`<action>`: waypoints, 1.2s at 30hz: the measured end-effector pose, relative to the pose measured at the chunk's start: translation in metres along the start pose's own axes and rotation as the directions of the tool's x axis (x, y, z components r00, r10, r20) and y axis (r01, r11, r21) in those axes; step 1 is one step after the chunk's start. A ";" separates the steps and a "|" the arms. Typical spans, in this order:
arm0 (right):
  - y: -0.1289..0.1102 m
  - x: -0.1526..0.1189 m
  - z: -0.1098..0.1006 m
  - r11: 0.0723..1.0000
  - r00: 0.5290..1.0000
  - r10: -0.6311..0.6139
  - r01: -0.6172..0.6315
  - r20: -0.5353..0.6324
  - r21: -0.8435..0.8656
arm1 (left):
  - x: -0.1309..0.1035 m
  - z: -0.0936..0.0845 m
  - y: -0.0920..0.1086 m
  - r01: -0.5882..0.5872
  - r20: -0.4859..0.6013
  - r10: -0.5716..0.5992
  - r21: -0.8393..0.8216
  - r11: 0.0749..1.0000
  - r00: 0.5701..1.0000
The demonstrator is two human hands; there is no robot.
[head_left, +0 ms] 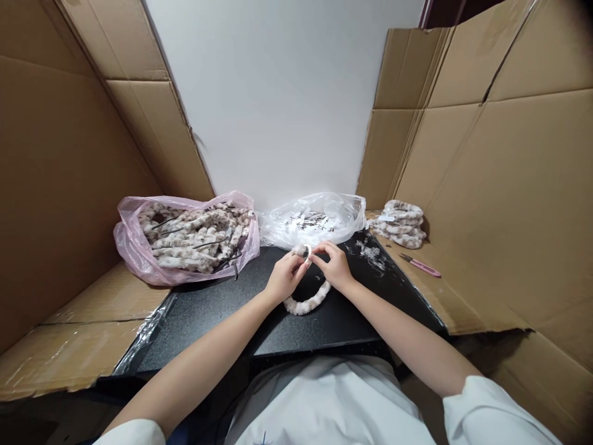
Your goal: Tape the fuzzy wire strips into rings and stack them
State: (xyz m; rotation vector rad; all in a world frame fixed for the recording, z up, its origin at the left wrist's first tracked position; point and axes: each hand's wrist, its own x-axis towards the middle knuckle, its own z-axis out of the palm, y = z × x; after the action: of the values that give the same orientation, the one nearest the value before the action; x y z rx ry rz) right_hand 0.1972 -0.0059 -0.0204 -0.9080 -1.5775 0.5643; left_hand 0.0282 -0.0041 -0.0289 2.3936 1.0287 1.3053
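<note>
A fluffy cream-and-brown headband forms a loop hanging from my hands over the black tabletop. My left hand is closed, its fingertips pinching the loop's upper end. Between the fingertips of both hands shows a small curved white strip at the top of the loop. My right hand is closed in a pinch on the strip's right side. Exactly how the strip meets the fluffy band is hidden by my fingers.
A pink plastic bag of fluffy bands with dark cords stands left. Behind my hands lies a clear bag with small white and dark pieces. At right are stacked fluffy bands, pink thread snips and fluff scraps. Cardboard walls flank the table.
</note>
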 end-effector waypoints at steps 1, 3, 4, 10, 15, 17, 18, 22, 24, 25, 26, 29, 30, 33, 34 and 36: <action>0.002 0.000 0.000 1.000 1.000 0.002 -0.002 0.008 -0.001 | 0.000 0.000 -0.001 -0.003 0.008 0.003 0.001 1.000 1.000; 0.006 0.001 0.000 1.000 0.999 0.010 -0.010 0.031 -0.008 | 0.000 -0.001 -0.002 -0.013 0.029 0.012 0.006 1.000 0.999; 0.008 0.002 0.000 1.000 0.999 0.015 -0.015 0.047 -0.013 | 0.000 -0.001 -0.003 -0.018 0.042 0.017 0.008 1.000 0.999; 0.017 0.005 -0.001 0.997 0.991 0.080 -0.077 0.110 -0.023 | 0.003 0.000 -0.005 0.054 0.085 -0.051 -0.031 0.998 0.995; 0.012 0.008 -0.007 0.994 0.992 0.112 -0.112 0.049 -0.009 | 0.005 0.001 -0.005 0.093 0.084 -0.089 -0.051 0.994 0.993; 0.011 0.008 -0.009 0.996 0.992 0.094 -0.094 0.088 -0.013 | 0.005 0.001 -0.007 0.082 0.093 -0.078 -0.046 0.996 0.993; 0.011 0.008 -0.010 0.996 0.992 0.089 -0.089 0.093 -0.006 | 0.004 0.001 -0.008 0.080 0.094 -0.076 -0.042 0.996 0.993; 0.015 0.008 -0.010 0.994 0.989 0.106 -0.109 0.103 0.030 | 0.004 0.002 -0.014 0.062 0.120 -0.059 -0.017 0.998 0.991; 0.017 0.008 -0.011 0.990 0.984 0.126 -0.133 0.128 0.054 | 0.004 0.002 -0.015 0.044 0.148 -0.042 -0.012 0.999 0.988; 0.019 0.008 -0.011 0.987 0.980 0.132 -0.144 0.146 0.075 | 0.004 0.001 -0.016 0.036 0.164 -0.033 -0.014 0.999 0.986; 0.019 0.008 -0.012 0.983 0.976 0.136 -0.154 0.168 0.100 | 0.004 0.001 -0.016 0.029 0.180 -0.026 -0.017 0.999 0.983; 0.021 0.008 -0.014 0.977 0.965 0.121 -0.158 0.234 0.144 | 0.004 -0.001 -0.014 0.021 0.216 -0.015 -0.029 0.999 0.976; 0.021 0.008 -0.014 0.977 0.963 0.114 -0.153 0.243 0.148 | 0.005 -0.002 -0.013 0.022 0.219 -0.015 -0.030 0.999 0.976; 0.020 0.008 -0.012 0.965 0.962 0.121 -0.172 0.244 0.200 | 0.006 -0.002 -0.011 0.034 0.195 -0.033 -0.005 0.999 0.980; 0.019 0.008 -0.012 0.948 0.955 0.138 -0.204 0.261 0.243 | 0.006 -0.002 -0.010 0.040 0.179 -0.042 0.012 0.999 0.983; 0.018 0.009 -0.013 0.892 0.922 0.176 -0.297 0.344 0.340 | 0.007 -0.001 -0.009 0.055 0.146 -0.060 0.039 0.998 0.988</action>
State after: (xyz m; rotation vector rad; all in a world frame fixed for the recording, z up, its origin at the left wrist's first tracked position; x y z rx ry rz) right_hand 0.2140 0.0104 -0.0258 -0.7382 -1.5525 1.1989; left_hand 0.0254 0.0070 -0.0280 2.4244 1.0774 1.0828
